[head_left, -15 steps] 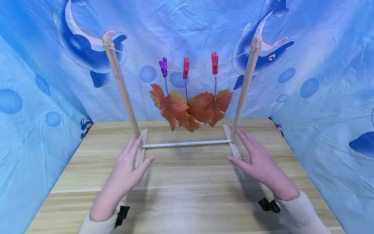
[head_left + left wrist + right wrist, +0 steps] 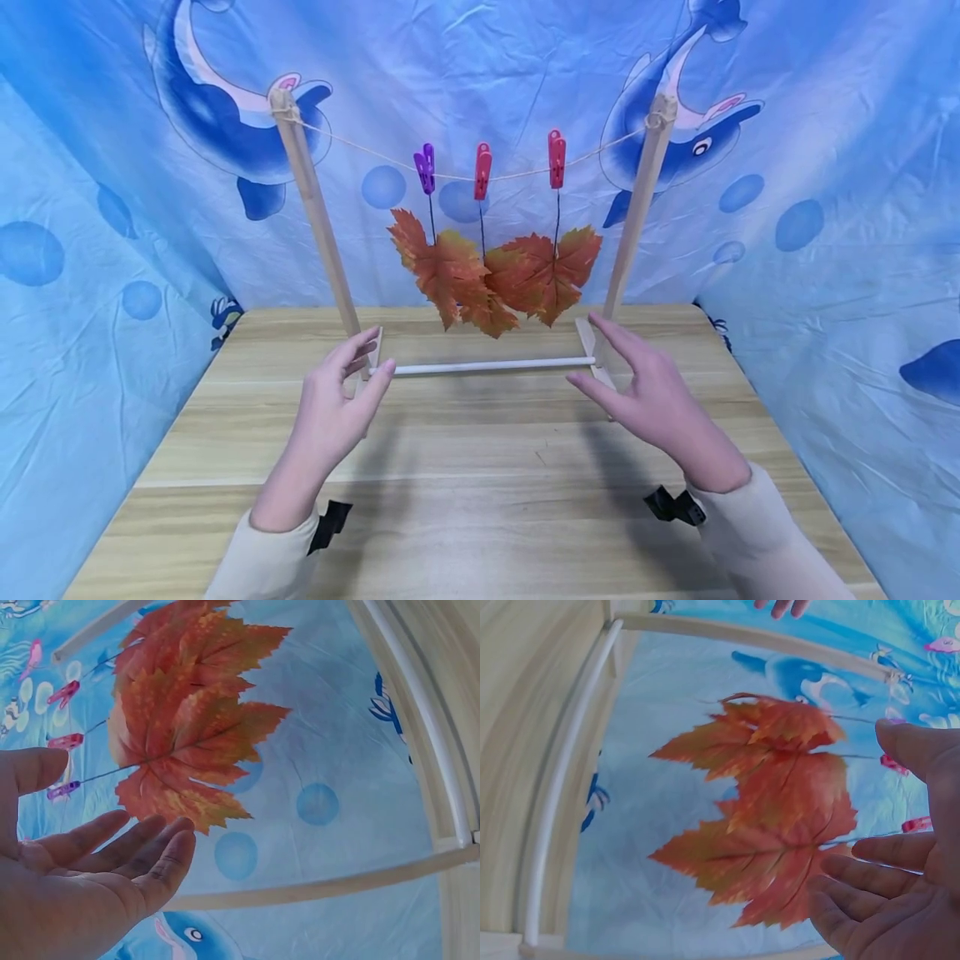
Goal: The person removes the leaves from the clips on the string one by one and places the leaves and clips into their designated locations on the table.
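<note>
A wooden frame stands on the table, its left post [image 2: 318,221] and right post [image 2: 637,212] joined low down by a white rod [image 2: 487,365]. A string [image 2: 375,157] runs between the post tops. On it hang a purple clothespin [image 2: 425,169], a red clothespin [image 2: 482,172] and another red clothespin [image 2: 557,160], each with an orange maple leaf [image 2: 442,271] below it by its dark stem. My left hand [image 2: 333,404] is near the left foot, fingers loosely bent and holding nothing. My right hand [image 2: 660,408] is by the right foot, thumb and fingers spread, also holding nothing.
The wood-grain table [image 2: 480,500] extends below the frame. A blue cloth backdrop [image 2: 480,75] printed with dolphins and bubbles surrounds it at the back and both sides. A black strap piece [image 2: 330,525] shows at the left cuff.
Both hands have lifted away from the frame's feet and shifted slightly inward. The left fingers have bent more. The leaves and clothespins hang as before; the head view has moved slightly.
</note>
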Demonstrator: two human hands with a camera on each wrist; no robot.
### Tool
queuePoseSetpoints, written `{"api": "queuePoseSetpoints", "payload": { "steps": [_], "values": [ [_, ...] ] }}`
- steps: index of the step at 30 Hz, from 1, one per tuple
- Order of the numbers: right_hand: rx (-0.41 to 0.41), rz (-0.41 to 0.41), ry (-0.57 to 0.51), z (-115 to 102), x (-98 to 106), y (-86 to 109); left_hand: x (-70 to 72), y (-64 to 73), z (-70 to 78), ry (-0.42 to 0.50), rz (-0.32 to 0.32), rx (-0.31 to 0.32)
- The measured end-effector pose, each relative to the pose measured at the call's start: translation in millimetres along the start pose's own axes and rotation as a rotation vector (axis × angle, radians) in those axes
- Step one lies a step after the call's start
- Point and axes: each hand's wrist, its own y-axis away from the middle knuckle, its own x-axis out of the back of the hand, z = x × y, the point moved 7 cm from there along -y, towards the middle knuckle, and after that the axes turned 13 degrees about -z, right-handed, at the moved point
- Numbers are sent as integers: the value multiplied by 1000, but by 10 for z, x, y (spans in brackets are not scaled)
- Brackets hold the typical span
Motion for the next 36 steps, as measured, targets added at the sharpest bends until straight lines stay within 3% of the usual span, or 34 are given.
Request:
{"api": "queuePoseSetpoints", "payload": {
  "steps": [7,19,26,36],
  "values": [
    [133,75,-6,-245,76,-143,12,-111,79,90,28,-2],
    [396,217,-37,-755,318,-400,49,-363,230,282,98,-86],
    [453,219,-102,-952,445,-569,45,-510,319,321,111,-114],
    [440,188,-193,-1107,565,-791,63,-673,411,330,128,-142]
  ]
}}
